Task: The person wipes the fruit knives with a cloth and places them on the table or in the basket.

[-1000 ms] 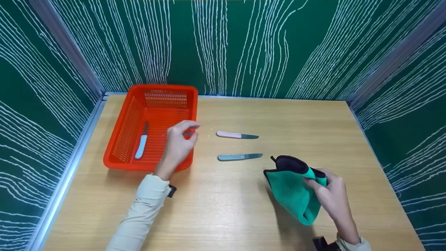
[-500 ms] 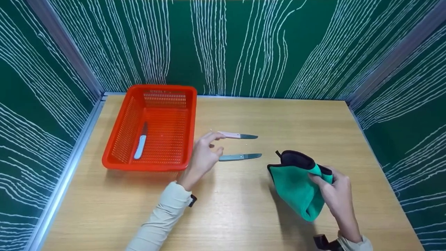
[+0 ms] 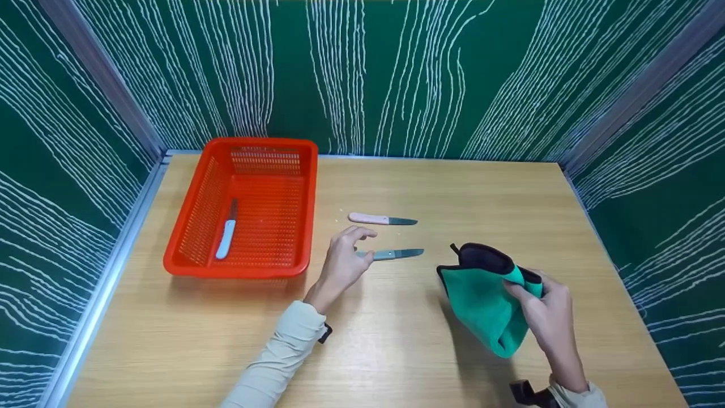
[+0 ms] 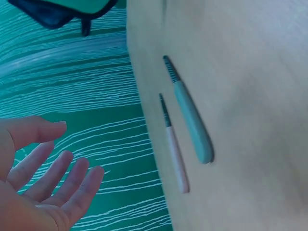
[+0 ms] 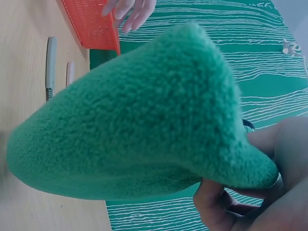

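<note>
My left hand (image 3: pixel 342 258), fingers loosely bent and apart, hovers over the handle end of a grey-green-handled knife (image 3: pixel 391 254). The left wrist view has this hand (image 4: pixel 55 173) holding nothing, with a gap between it and the knife (image 4: pixel 193 120). Just behind lies a pink-handled knife (image 3: pixel 371 219); both blades point right. At the right, my right hand (image 3: pixel 546 309) pinches a folded green cloth (image 3: pixel 481 300) with black edging, held above the table. Its fuzzy side (image 5: pixel 144 115) fills much of the right wrist view.
A red plastic basket (image 3: pixel 310 226) stands at the back left of the wooden table (image 3: pixel 187 340). Inside it lies a knife with a pale blue handle (image 3: pixel 225 241). Green walls (image 3: pixel 391 73) with white lines close off the back and sides. Small crumbs lie near the pink knife.
My left hand has moved right and out from over the basket, passing the pink knife's handle, to above the grey-green knife. The right hand and cloth have shifted slightly right.
</note>
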{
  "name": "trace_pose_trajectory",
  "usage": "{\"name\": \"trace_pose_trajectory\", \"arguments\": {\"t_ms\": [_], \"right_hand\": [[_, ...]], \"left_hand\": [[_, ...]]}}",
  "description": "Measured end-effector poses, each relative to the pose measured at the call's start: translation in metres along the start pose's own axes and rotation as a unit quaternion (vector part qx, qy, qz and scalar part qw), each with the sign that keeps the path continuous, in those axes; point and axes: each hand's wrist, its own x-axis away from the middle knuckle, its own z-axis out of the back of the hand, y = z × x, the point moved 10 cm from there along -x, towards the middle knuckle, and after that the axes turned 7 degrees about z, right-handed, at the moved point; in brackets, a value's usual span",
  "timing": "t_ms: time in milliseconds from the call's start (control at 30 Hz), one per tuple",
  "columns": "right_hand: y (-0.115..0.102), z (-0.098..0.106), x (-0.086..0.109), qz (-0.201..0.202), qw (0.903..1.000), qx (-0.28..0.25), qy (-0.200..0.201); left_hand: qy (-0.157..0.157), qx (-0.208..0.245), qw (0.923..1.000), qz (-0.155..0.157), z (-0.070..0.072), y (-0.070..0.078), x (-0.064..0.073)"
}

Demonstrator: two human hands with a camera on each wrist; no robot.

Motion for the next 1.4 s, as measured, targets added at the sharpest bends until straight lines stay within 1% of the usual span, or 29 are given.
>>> {"name": "trace_pose_trajectory", "arguments": {"t_ms": [100,200,267,400,467,567,667,833,967,1033,1100,1267,1400], "right_hand": [[0.001,0.001,-0.001,0.003,1.0000,-0.008,0.004],[0.002,0.001,-0.001,0.006,0.9998,-0.014,0.008],[0.002,0.001,-0.001,0.005,0.9999,-0.010,0.010],[0.002,0.001,-0.001,0.007,0.9999,-0.005,0.010],[0.002,0.001,-0.001,0.007,0.9999,-0.002,0.010],[0.002,0.000,-0.001,0.005,1.0000,-0.001,0.006],[0.002,-0.002,-0.001,0.003,1.0000,0.003,-0.003],[-0.001,-0.003,-0.002,0.011,0.9999,0.011,-0.007],[-0.001,-0.003,-0.002,0.018,0.9998,0.010,-0.004],[-0.001,-0.003,-0.001,0.018,0.9998,0.010,-0.006],[-0.001,-0.004,-0.001,0.018,0.9998,0.009,-0.009],[-0.003,-0.007,-0.001,0.024,0.9997,0.003,-0.011],[-0.003,-0.007,-0.001,0.028,0.9996,0.002,-0.010]], "left_hand": [[-0.003,-0.010,0.9999,0.006,-0.009,-0.008,-0.002],[-0.003,-0.016,0.9998,0.011,-0.018,-0.019,-0.005],[-0.009,-0.019,0.9995,0.024,-0.023,-0.028,-0.007],[-0.032,-0.029,0.9970,0.064,-0.033,-0.048,-0.009],[-0.043,-0.035,0.9954,0.077,-0.038,-0.057,-0.010],[-0.052,-0.053,0.9940,0.080,-0.044,-0.067,-0.012],[-0.054,-0.085,0.9921,0.075,-0.049,-0.075,-0.014],[-0.062,-0.135,0.9858,0.079,-0.057,-0.081,-0.015],[-0.076,-0.177,0.9787,0.070,-0.063,-0.080,-0.018],[-0.085,-0.191,0.9758,0.065,-0.066,-0.079,-0.020],[-0.099,-0.191,0.9744,0.066,-0.069,-0.080,-0.021],[-0.136,-0.174,0.9713,0.089,-0.074,-0.088,-0.022],[-0.150,-0.171,0.9701,0.085,-0.074,-0.089,-0.022]]}}
